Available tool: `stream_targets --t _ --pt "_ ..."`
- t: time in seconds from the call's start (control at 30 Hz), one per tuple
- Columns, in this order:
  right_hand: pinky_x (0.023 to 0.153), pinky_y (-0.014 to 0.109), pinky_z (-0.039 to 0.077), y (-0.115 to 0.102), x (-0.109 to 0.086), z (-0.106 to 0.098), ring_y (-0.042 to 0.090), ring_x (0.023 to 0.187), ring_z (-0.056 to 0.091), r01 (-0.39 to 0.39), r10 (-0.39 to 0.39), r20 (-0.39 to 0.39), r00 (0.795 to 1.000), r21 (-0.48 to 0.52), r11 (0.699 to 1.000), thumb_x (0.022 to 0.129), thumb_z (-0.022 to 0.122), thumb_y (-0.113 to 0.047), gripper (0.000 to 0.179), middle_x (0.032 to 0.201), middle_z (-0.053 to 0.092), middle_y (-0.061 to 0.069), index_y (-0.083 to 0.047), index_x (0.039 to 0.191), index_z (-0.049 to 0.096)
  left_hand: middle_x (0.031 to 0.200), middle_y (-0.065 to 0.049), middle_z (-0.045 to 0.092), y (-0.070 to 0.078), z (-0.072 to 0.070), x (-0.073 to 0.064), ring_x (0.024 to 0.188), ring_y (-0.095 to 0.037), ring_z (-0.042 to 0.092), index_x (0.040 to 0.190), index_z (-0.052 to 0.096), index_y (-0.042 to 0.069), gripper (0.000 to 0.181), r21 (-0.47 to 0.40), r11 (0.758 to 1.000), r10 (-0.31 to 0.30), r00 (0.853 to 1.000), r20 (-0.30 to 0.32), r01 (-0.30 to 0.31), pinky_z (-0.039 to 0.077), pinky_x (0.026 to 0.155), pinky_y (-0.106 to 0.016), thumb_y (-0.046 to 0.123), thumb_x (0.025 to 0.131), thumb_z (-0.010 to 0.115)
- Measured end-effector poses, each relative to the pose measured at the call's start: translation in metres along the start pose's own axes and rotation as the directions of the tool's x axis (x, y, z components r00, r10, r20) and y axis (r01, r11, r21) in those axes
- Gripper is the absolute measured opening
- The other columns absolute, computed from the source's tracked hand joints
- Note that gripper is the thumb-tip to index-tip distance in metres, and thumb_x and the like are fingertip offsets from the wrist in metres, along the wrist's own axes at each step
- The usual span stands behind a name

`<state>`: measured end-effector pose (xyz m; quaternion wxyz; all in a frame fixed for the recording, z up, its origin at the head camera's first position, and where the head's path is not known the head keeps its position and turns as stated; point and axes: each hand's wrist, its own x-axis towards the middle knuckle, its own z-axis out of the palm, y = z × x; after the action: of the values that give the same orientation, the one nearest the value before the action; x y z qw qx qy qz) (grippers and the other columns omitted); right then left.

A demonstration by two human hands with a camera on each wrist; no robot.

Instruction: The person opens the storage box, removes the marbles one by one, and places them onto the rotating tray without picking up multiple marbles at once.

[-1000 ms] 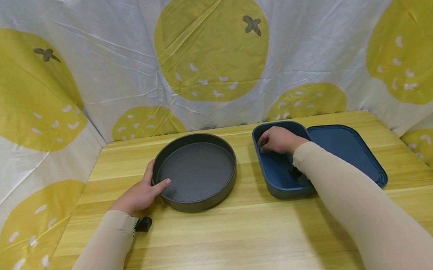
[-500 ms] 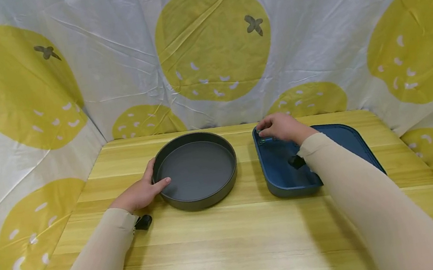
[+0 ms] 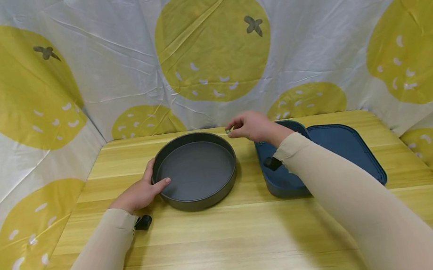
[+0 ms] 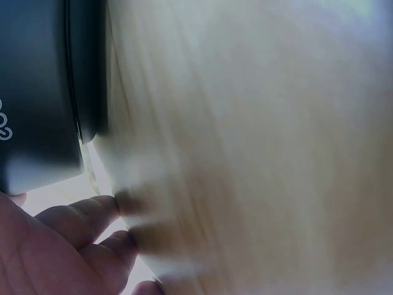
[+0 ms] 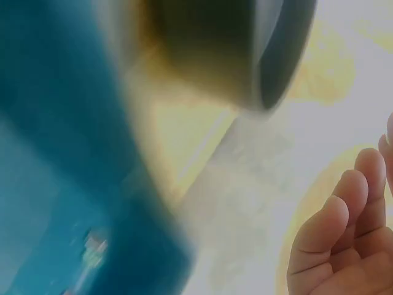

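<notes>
While the left hand [image 3: 140,194] grips the pan [image 3: 197,171] by its wall, thumb inside and fingers outside, presumably to steady it, we see the right hand [image 3: 252,127] pinching a small greenish piece [image 3: 228,131], thumb and fingertip almost meeting; so slight a thing likely calls for a tip hold. We place it near the pan's far rim, its material unclear. Below and behind this pinch stands the blue box [image 3: 280,187], round-cornered; past it lies the flat lid [image 3: 343,147]. Matte grey, the circular pan looks metallic.
</notes>
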<state>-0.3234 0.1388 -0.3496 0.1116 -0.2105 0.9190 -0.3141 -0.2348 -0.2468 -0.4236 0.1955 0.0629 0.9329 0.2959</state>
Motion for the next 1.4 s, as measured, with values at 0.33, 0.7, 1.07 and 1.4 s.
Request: stream_targets --t 0.33,0.7,1.07,1.4 --pt "0.094 0.04 0.057 -0.05 0.019 0.029 0.024 0.114 0.069 0.073 -0.077 0.053 0.996 0.064 0.995 0.103 0.071 -0.027 0.031 0.125 0.076 0.004 -0.016 0.131 0.075 0.17 -0.034 0.02 -0.002 0.001 0.001 0.142 -0.054 0.049 0.167 -0.021 0.022 0.1 0.006 1.0 -0.003 1.0 0.003 0.003 0.038 0.118 -0.065 0.066 0.106 0.045" --pt "0.097 0.037 0.057 -0.074 0.034 0.057 0.022 0.114 0.071 0.151 -0.157 0.079 0.984 0.067 0.986 0.1 0.075 -0.022 0.025 0.12 0.078 0.006 -0.013 0.123 0.079 0.169 -0.035 0.021 -0.005 0.003 0.003 0.143 -0.054 0.048 0.167 -0.022 0.023 0.1 -0.008 1.0 0.002 1.0 -0.001 -0.002 0.035 0.12 -0.066 0.066 0.106 0.044" --pt "0.097 0.036 0.058 -0.076 0.036 0.066 0.021 0.115 0.071 0.165 -0.167 0.103 0.98 0.034 0.986 0.1 0.074 -0.024 0.028 0.121 0.078 0.004 -0.013 0.126 0.078 0.17 -0.034 0.021 -0.004 0.002 0.002 0.142 -0.053 0.049 0.167 -0.023 0.023 0.1 -0.023 1.0 0.002 1.0 0.0 -0.002 0.035 0.12 -0.066 0.065 0.106 0.045" --pt "0.096 0.037 0.058 -0.077 0.035 0.067 0.021 0.114 0.072 0.155 -0.159 0.108 0.981 0.04 0.987 0.101 0.073 -0.024 0.026 0.12 0.078 0.003 -0.016 0.125 0.078 0.17 -0.034 0.02 -0.003 0.002 0.001 0.141 -0.052 0.051 0.167 -0.023 0.022 0.1 -0.023 1.0 0.001 1.0 0.003 -0.001 0.036 0.119 -0.065 0.066 0.106 0.044"
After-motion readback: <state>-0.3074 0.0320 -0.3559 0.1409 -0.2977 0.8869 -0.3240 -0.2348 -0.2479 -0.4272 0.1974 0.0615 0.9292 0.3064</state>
